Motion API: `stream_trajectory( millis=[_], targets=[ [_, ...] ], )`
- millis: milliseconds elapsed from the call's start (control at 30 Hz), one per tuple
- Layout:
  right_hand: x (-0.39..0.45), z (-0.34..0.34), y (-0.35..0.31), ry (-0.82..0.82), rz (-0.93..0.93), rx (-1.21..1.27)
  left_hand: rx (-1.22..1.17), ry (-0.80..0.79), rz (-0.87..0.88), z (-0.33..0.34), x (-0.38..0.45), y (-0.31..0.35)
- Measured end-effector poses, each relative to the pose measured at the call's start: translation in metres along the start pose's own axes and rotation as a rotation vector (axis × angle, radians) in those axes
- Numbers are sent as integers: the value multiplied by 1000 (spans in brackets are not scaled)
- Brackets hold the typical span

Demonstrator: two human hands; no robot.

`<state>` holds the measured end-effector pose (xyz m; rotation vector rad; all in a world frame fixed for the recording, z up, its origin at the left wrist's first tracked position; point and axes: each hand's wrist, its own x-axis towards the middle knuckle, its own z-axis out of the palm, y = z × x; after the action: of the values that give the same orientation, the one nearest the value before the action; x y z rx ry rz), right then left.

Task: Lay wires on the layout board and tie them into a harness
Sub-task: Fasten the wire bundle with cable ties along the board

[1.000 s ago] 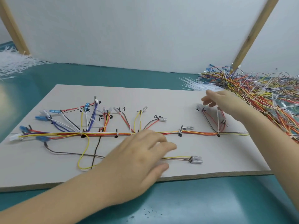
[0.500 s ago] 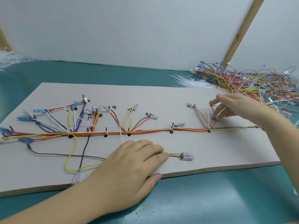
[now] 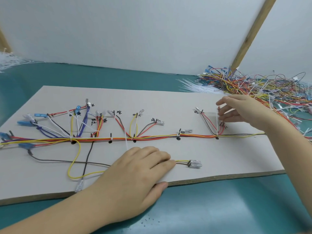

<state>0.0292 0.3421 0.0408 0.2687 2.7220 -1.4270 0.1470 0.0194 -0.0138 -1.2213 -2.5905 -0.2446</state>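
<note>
Two hands: both on the flat grey layout board point(image 3: 168, 102), so that's my landmark.
Left hand: the left hand point(image 3: 135, 176) lies flat near the board's front edge, fingers straight and close together, pressing down the yellow and brown wire pair point(image 3: 181, 162) that ends in a clear plastic terminal point(image 3: 195, 163).
Right hand: the right hand point(image 3: 243, 114) is at the board's right end, fingers loosely spread around the short red branch wires point(image 3: 221, 129). Can't tell if it's actually pinching one.
Harness: the multicoloured wire trunk point(image 3: 152, 137) runs along the board's middle, tied at black marks with thin white zip ties point(image 3: 125, 141).
Handling guess: light, floppy, springy stuff. I'd grab near a tie point, not by the terminals.
Textures: matte board, glossy insulation.
Off the board: tangled heap of spare coloured wires point(image 3: 270, 88) past its right corner, on the teal tabletop point(image 3: 219, 208).
</note>
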Motion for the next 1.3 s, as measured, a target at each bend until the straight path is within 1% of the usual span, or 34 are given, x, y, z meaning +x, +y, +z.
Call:
stream_trajectory(
  millis=[67, 133, 200, 233, 400, 500, 533, 600, 667, 767, 867, 1033, 1200, 1267, 1300],
  targets=[
    [2, -5, 2, -15, 25, 111, 1, 2, 1, 1, 0, 0],
    [9, -10, 5, 70, 36, 143, 4, 5, 5, 1, 0, 0],
    [17, -12, 8, 155, 39, 5, 13, 18, 13, 1, 0, 0],
    [20, -12, 8, 148, 47, -62, 15, 26, 18, 1, 0, 0],
    [26, -6, 4, -50, 61, -153, 9, 49, 27, 2, 0, 0],
    [22, -17, 10, -184, 90, -55, 16, 50, 32, 3, 0, -1],
    [19, -24, 13, -195, 89, -18, 20, 45, 32, 3, -1, -1],
    [12, -39, 21, -125, 69, -46, 31, 30, 28, 2, -2, -1],
    [1, -55, 28, -30, 82, -178, 33, 19, 24, 2, -2, -1],
    [-17, -74, 40, -25, 162, -311, 26, 20, 27, 1, -2, -1],
    [-30, -85, 47, -12, 199, -404, 26, 24, 30, 2, -2, -1],
    [-29, -87, 51, 33, 227, -437, 17, 26, 34, 3, -2, -2],
    [-25, -87, 52, 65, 263, -456, 4, -16, 38, 0, -1, -1],
    [-29, -81, 47, 83, 224, -612, -20, -39, 33, -3, -1, 1],
    [-33, -74, 41, 145, 140, -732, -39, -42, 26, -5, -2, 1]
  ],
)
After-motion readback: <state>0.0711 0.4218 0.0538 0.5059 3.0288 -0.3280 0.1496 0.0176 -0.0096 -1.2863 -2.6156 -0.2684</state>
